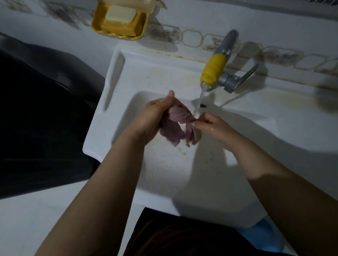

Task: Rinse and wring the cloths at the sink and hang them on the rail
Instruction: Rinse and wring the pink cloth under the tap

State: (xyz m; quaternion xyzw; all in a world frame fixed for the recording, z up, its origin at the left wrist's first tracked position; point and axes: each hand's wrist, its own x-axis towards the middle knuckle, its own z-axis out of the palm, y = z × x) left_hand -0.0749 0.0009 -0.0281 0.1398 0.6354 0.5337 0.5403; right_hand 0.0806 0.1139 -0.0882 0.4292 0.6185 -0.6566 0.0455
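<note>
**Head view: rinsing a purple cloth under the running tap**

Head camera is looking down into a white sink set against a tiled wall. Water is running from a tap with a yellow sleeve on its spout. A purple cloth is hanging bunched over the basin, just below the stream.

- Left hand is gripping the cloth's upper bunch, fingers curled round it.
- Right hand is pinching the other edge, right where the water is landing.
- A yellow soap dish is sitting on the wall above.
- No rail is showing.

Judgement: rinsing is under way; wringing and hanging are yet to come. To do it well, the person is best spreading the folds so water reaches every layer, feeding the cloth through the stream, and holding it low in the basin to limit splashing.
</note>
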